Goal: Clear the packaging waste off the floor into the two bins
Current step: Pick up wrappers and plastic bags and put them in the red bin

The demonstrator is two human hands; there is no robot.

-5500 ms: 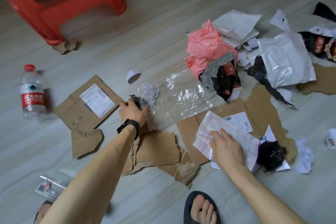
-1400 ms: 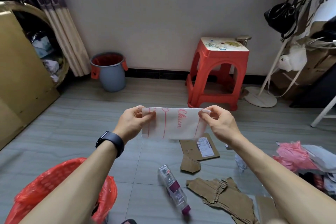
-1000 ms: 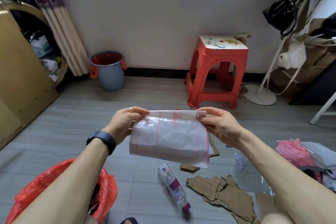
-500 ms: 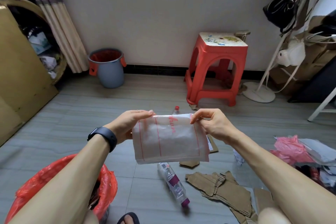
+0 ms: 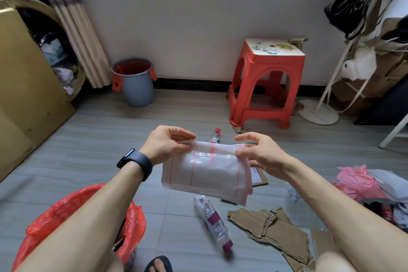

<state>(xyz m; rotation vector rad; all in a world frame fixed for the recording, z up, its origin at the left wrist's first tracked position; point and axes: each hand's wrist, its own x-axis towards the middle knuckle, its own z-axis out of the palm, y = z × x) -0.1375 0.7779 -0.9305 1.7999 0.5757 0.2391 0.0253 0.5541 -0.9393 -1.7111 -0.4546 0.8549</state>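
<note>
The plastic bag, held flat a second ago, now hangs folded at mid-frame, its top edge pinched by the left hand and right hand. It looks ready for the red-lined bin at lower left. A bottle and torn cardboard still litter the floor; a grey bin waits upper left.

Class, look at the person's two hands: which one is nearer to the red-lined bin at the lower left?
Left. The left hand holds the white mailer bag above and right of the red-lined bin; the right hand grips the bag's far edge, farther right.
</note>
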